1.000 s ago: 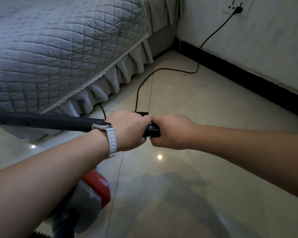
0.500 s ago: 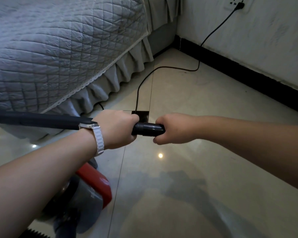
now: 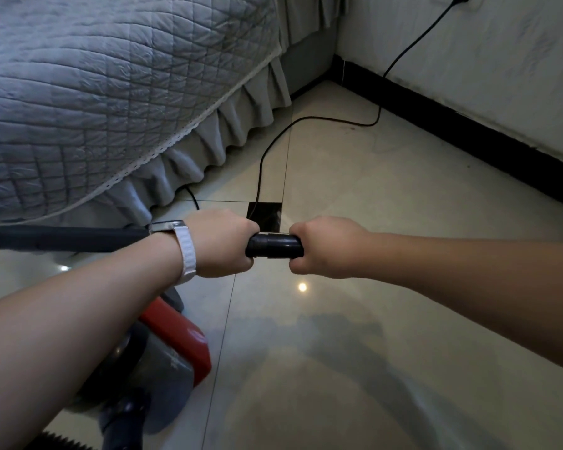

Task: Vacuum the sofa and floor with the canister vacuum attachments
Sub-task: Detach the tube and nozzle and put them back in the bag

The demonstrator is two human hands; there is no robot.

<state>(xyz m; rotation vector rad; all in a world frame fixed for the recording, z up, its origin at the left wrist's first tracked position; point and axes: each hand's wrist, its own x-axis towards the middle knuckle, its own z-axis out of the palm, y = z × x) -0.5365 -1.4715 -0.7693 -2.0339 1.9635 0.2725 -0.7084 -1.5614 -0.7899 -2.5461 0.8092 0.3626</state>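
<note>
A black vacuum tube [image 3: 62, 238] runs level from the left edge to the middle of the view. My left hand [image 3: 223, 243] is closed around it, with a white watch on the wrist. A glossy black joint section [image 3: 275, 245] shows between my two hands. My right hand [image 3: 325, 245] grips the end to the right of that joint; what it holds is hidden in the fist. The red and grey canister vacuum [image 3: 173, 349] sits on the floor under my left forearm. The sofa [image 3: 111, 92], under a grey quilted cover with a frilled skirt, fills the upper left.
A black power cord [image 3: 261, 164] snakes over the glossy beige tile floor [image 3: 355, 368] up to a wall socket at the top right. A black skirting board [image 3: 468, 138] lines the white wall. A ribbed hose [image 3: 62, 443] shows at the bottom edge.
My hands have drawn apart along the tube, exposing a longer glossy black joint between them. The left hand moved left. The view has tilted down slightly.
</note>
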